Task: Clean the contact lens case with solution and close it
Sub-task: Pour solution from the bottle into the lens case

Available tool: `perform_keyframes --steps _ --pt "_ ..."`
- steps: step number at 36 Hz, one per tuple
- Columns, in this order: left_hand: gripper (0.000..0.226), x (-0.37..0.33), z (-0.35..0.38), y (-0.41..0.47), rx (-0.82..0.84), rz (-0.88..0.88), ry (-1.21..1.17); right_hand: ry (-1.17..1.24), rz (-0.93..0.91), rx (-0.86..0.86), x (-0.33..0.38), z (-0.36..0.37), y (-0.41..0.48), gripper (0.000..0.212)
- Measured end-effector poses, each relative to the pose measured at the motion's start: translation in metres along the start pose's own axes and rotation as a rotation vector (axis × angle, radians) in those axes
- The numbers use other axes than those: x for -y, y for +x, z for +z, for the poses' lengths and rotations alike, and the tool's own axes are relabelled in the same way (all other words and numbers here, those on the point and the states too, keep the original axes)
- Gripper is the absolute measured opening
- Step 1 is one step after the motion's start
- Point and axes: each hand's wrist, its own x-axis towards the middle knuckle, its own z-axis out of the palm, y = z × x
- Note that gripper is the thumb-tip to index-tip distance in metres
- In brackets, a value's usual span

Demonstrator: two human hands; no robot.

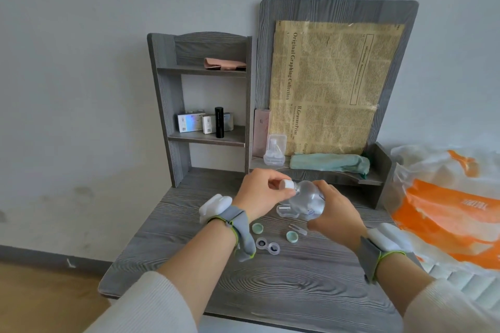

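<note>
A clear solution bottle (308, 200) is held tilted above the desk, its body in my right hand (334, 213). My left hand (263, 192) pinches the bottle's white cap (286, 184) at the neck. The open contact lens case (267, 245) lies flat on the desk below my left wrist, both wells showing dark. Its two mint-green lids lie apart, one (257, 228) to the left and one (292, 236) to the right. Small clear tweezers (297, 230) rest beside the right lid.
A clear plastic box (284, 210) lies under the bottle. At the back stand a grey shelf unit (173, 105) with small boxes and a black tube, a teal cloth (330, 161) and a clear kit (275, 151). An orange-white bag (443, 205) sits to the right.
</note>
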Motion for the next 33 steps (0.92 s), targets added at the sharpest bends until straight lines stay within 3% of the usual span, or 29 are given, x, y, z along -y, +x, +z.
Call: perform_keyframes --steps 10,15,18,22,26,30,33 --pt "0.023 -0.011 0.002 -0.004 0.071 0.044 0.213 -0.129 -0.070 -0.033 -0.003 0.002 -0.001 0.069" --pt "0.037 -0.010 0.003 -0.006 0.065 0.101 0.187 -0.101 -0.072 -0.024 -0.004 0.001 -0.002 0.067" --pt "0.053 -0.013 0.003 -0.006 0.020 0.002 0.106 -0.068 -0.064 -0.027 -0.003 0.000 -0.002 0.068" --pt "0.054 -0.016 0.002 -0.004 -0.064 -0.085 0.263 -0.092 -0.077 -0.028 -0.003 0.001 -0.002 0.068" --pt "0.016 -0.014 0.000 -0.003 0.049 -0.018 0.097 -0.092 -0.073 -0.030 -0.005 0.001 -0.002 0.066" --pt "0.049 -0.015 -0.001 -0.002 0.072 -0.047 0.094 -0.080 -0.069 -0.029 -0.003 0.002 -0.002 0.066" --pt "0.040 -0.019 0.001 -0.001 -0.017 -0.077 0.242 -0.065 -0.081 -0.032 0.001 0.003 0.000 0.068"
